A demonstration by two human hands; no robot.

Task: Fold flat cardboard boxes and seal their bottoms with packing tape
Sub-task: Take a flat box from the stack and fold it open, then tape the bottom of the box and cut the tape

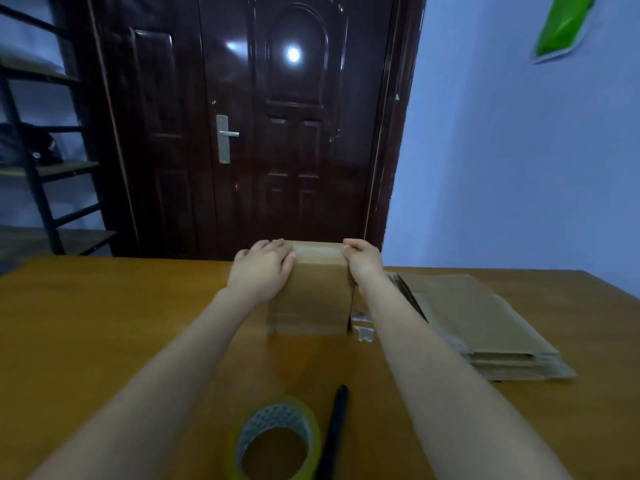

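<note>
My left hand (265,265) lies flat-fingered and my right hand (362,259) curls over the box (308,292), upright mid-counter (104,323). I should press the tape seam down evenly. Tape roll (277,441) waits nearer me than the box.

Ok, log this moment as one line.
both hands on box | left hand, right hand press top edges | tape roll idle

I read dim, blue-tinted light; a ceiling lamp glares off the glossy door (294,133). Wide-angle distortion bends the edges; the near tape roll (277,441) is blurred.
</note>
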